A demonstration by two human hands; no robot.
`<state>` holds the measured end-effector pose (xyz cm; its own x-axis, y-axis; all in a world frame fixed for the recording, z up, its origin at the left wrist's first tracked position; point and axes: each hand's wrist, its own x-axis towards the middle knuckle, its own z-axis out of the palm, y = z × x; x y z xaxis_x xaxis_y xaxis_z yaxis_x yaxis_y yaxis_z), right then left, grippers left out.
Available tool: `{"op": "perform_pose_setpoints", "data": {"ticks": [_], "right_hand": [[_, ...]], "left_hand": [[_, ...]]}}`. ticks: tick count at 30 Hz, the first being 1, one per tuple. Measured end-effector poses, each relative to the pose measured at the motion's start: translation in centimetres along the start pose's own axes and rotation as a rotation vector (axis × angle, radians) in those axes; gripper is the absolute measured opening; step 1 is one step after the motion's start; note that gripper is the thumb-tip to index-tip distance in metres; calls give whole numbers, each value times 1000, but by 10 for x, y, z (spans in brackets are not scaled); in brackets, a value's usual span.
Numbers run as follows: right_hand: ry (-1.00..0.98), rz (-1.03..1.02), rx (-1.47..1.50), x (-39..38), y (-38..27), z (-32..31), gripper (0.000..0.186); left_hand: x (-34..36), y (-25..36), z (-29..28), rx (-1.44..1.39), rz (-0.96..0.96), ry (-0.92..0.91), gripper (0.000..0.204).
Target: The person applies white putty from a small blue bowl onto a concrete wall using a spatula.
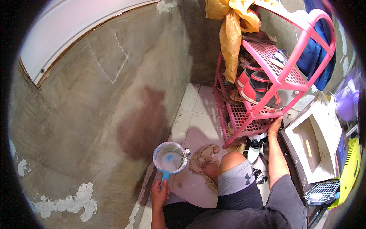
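Observation:
My left hand (160, 192) is wrapped round the blue handle of a plastic dipper (167, 176), held beside the left wall. White, paint-like smears coat the dipper's inside, with a blue patch at the bottom; a metal piece rests on its right rim. My right hand (274, 126) grips the lower right corner of a pink plastic shoe rack (275, 88), its fingers partly hidden behind the frame. Red and black shoes (254, 90) sit on the rack's shelf. A beige cloth (202, 157) lies crumpled on the floor by my foot.
A bare cement wall (91, 114) with white patches rises on the left. Yellow plastic bags (231, 45) hang from the rack. At the right stand a white box-like casing (314, 141) and a yellow-green plastic piece (349, 171). Black and white shoes (254, 149) lie under the rack.

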<state>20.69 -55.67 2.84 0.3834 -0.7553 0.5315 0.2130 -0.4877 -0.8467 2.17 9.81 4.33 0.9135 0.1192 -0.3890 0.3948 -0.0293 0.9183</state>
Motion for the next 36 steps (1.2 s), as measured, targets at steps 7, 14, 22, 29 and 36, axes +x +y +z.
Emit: {"op": "perform_pose_setpoints", "data": {"ticks": [7, 14, 22, 29, 36], "right_hand": [[-116, 157, 31, 11, 11, -14, 71], [-48, 74, -11, 3, 20, -11, 77], [49, 33, -217, -30, -43, -9, 76], [-406, 193, -497, -144, -113, -19, 59], [-930, -279, -164, -205, -257, 58, 29]], "left_hand": [[-1, -3, -11, -34, -31, 33, 31], [-3, -6, -7, -27, -26, 48, 30], [0, -13, -6, -12, -18, 46, 31], [1, -15, -4, 6, 35, 53, 35], [3, 11, -2, 116, 80, 68, 36]]}}
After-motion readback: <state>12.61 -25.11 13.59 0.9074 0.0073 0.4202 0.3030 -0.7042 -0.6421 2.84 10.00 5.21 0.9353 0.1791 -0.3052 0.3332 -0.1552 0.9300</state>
